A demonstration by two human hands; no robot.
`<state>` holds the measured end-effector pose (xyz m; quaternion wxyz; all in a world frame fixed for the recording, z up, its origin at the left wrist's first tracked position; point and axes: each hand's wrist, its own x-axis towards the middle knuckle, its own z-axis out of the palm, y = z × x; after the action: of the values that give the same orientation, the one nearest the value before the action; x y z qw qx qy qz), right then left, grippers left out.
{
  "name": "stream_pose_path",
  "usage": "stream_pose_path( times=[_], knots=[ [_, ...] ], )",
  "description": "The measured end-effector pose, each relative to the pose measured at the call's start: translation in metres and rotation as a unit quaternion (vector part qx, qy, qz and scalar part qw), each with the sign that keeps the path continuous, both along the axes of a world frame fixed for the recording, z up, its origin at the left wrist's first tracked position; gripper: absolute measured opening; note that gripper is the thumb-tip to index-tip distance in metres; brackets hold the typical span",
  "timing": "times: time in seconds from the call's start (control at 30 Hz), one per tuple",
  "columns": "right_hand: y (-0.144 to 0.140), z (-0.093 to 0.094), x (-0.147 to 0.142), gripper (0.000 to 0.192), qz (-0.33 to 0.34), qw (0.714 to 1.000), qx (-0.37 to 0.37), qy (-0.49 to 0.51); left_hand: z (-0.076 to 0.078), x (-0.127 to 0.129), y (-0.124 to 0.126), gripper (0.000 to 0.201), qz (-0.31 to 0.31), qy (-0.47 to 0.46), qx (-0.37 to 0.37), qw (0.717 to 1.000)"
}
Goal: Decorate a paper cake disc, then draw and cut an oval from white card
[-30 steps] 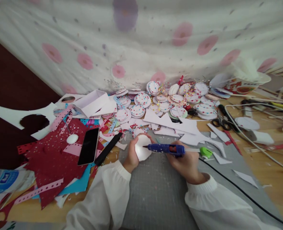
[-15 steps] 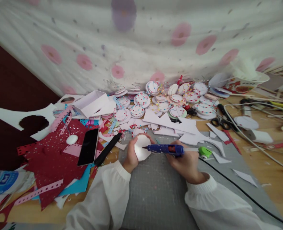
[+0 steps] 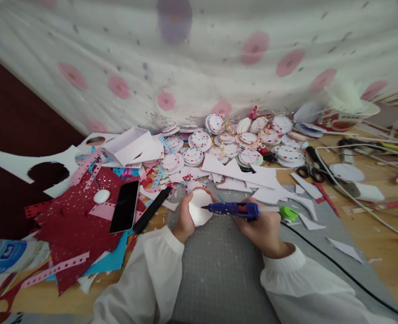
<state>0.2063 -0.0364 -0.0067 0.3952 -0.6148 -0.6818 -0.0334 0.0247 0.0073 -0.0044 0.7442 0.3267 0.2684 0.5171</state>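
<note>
Lying level, the blue glue gun (image 3: 233,209) touches a white paper disc (image 3: 199,207).

White cloth backdrop (image 3: 219,58) with pink spots; wooden tabletop (image 3: 384,252); soft daylight

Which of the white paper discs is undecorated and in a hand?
The plain white disc in the left hand, at the glue gun's nozzle; the piled discs behind carry coloured dots.

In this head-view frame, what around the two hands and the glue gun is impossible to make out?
- Glue gun handle and trigger: covered by the right hand.
- Whether the nozzle touches the white paper disc, or leaves glue: too small.
- Disc's back and left edge: hidden by the left hand.
- Black cord: runs off the lower right edge.
</note>
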Motion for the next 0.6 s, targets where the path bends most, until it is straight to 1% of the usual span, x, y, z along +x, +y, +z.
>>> stream_pose_path(
  times=[0.37,0.5,0.6],
  knots=[
    [0.0001,0.0021,0.0007,0.012,-0.027,0.999,-0.014,-0.022,-0.0016,-0.0001,0.0013,0.043,0.006,0.016,-0.004,1.000],
    [0.0001,0.0006,0.0013,0.015,-0.031,0.999,-0.007,-0.019,-0.0001,0.0003,0.0006,0.041,0.008,0.015,0.009,1.000],
    [0.0002,-0.0012,0.0017,0.014,-0.036,0.999,-0.010,-0.015,0.0014,0.0005,0.0002,0.041,0.010,0.030,0.005,0.999]
  ],
)
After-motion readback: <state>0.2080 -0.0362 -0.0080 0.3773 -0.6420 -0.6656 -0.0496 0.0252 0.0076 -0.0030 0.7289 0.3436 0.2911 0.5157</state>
